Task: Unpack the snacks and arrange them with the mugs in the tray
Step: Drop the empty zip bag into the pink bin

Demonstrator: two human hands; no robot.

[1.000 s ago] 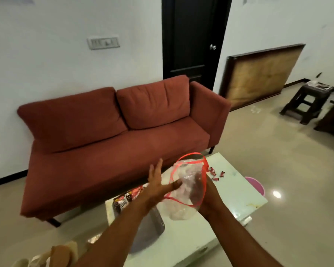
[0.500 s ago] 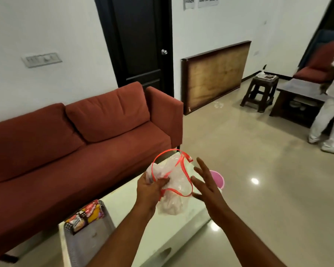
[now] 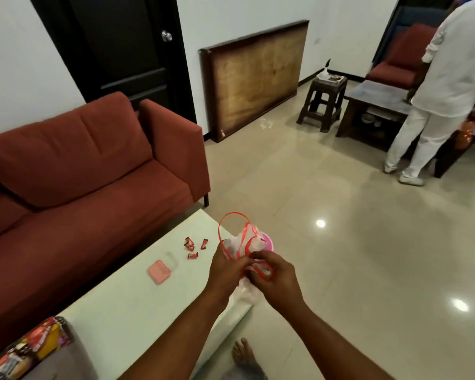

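Observation:
I hold a crumpled clear plastic bag [image 3: 244,290] with red ribbon handles over the right edge of the pale green table [image 3: 126,305]. My left hand [image 3: 226,270] grips its left side and my right hand [image 3: 273,277] pinches the ribbon and plastic from the right. Several small red snack wrappers [image 3: 193,246] lie on the table just left of my hands. A grey tray [image 3: 74,357] sits at the lower left, with colourful snack packets [image 3: 25,349] in it. No mugs are in view.
A pink flat lid with a clear piece [image 3: 162,270] lies mid-table. A pink round object [image 3: 266,239] shows behind the bag. A red sofa [image 3: 80,174] stands behind the table. A person in white [image 3: 436,105] stands far right by a dark table and stool [image 3: 322,102].
My right hand closed onto the bag, which is now bunched between both hands and lower. The view swung right and down, so the wrappers and pink lid came into sight.

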